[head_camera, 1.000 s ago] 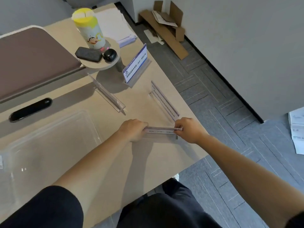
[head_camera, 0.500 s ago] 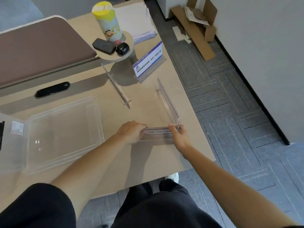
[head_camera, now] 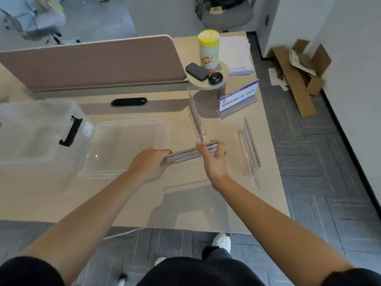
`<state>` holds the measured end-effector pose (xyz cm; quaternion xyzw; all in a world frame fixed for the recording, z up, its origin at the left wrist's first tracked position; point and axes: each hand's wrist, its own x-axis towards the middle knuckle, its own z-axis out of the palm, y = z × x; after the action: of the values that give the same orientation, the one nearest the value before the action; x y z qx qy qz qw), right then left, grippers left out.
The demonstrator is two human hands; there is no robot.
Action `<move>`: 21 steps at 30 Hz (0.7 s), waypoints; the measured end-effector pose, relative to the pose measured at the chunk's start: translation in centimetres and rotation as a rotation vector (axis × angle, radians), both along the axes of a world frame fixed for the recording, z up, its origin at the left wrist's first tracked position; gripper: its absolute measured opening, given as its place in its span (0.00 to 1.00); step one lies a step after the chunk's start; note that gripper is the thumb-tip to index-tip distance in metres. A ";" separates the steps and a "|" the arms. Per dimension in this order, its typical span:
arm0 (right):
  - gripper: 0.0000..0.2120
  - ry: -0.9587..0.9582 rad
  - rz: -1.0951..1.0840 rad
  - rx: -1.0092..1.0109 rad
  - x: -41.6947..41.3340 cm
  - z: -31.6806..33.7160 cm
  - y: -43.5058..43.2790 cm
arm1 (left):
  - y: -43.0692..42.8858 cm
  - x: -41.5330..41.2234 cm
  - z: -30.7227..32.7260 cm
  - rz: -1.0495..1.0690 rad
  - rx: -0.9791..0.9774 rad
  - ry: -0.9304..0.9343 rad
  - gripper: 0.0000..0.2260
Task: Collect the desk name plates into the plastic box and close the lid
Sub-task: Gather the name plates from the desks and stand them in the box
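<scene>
A clear acrylic name plate (head_camera: 188,154) is lifted off the desk, held level between both hands. My left hand (head_camera: 151,164) grips its left end. My right hand (head_camera: 213,159) pinches its right end between thumb and fingers. The clear plastic box (head_camera: 26,131) with a black latch stands at the left. Its lid (head_camera: 127,147) lies flat on the desk beside it. Another clear plate (head_camera: 196,117) stands behind my hands, one more clear plate (head_camera: 250,149) lies to the right, and a plate with a blue and white card (head_camera: 239,99) stands at the back right.
A brown desk divider (head_camera: 92,62) runs along the back. A small round shelf (head_camera: 208,79) carries a yellow-lidded canister, a black case and a black mouse-like object. A black oblong object (head_camera: 128,101) lies near the divider. Papers (head_camera: 237,54) are stacked at the far corner. The desk edge (head_camera: 276,162) is at the right.
Both hands have raised the clear plate off the desk and carried it left, toward the lid. The camera has tilted up, bringing the box into view.
</scene>
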<state>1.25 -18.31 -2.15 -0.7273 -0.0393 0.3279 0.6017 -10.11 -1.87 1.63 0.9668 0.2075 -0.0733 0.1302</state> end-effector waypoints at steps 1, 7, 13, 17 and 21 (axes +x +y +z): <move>0.34 -0.012 0.016 0.026 -0.5 0.8 1.3 | 0.6 -1.2 0.5 0.043 -0.004 -0.019 0.11; 0.27 -0.111 0.098 0.140 -4.7 4.8 9.3 | 4.6 -11.4 2.9 0.222 -0.258 -0.295 0.07; 0.22 -0.145 0.173 0.176 -12.0 8.8 16.8 | 8.9 -22.5 6.1 0.249 -0.679 -0.533 0.30; 0.19 -0.184 0.241 0.158 -16.3 11.6 21.3 | 11.8 -27.9 7.3 0.144 -0.615 -0.575 0.33; 0.15 -0.264 0.295 0.162 -19.5 13.5 25.4 | 15.3 -31.1 7.0 0.117 -0.474 -0.582 0.22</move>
<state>-18.22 7.05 11.32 -0.6995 -0.2499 0.3102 0.5933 -41.26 13.48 8.65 0.8767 0.1942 0.1662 0.4075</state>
